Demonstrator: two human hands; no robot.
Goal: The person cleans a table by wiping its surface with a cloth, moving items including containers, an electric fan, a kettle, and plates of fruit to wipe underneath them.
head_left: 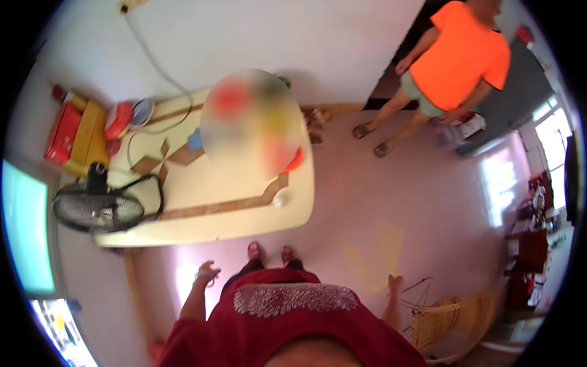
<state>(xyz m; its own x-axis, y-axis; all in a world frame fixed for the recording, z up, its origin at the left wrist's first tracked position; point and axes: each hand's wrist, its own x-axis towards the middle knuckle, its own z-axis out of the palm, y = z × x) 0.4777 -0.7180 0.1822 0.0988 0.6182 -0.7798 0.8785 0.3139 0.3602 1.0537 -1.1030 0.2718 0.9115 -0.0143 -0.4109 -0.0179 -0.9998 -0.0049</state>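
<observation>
My left hand point(210, 273) hangs by my left side below the table's near edge, fingers apart and slightly bent, holding nothing that I can see. On the other side, my right hand point(396, 282) is lowered with its fingers curled closed; whatever may be in them is hidden. A pale yellow see-through patch point(391, 244) shows just beyond that hand, and I cannot tell what it is. Close to the right hand stands a woven cane chair or basket point(437, 321). The cream table point(232, 223) with brown inlay is in front of me.
A black fan point(101, 208), a blue cloth point(194, 139), a small white round thing point(280, 200) and an orange-red rim point(295, 160) are on the table; part of it is blurred out. Red and yellow boxes point(76, 134) stand left. A person in an orange shirt point(461, 58) stands far right.
</observation>
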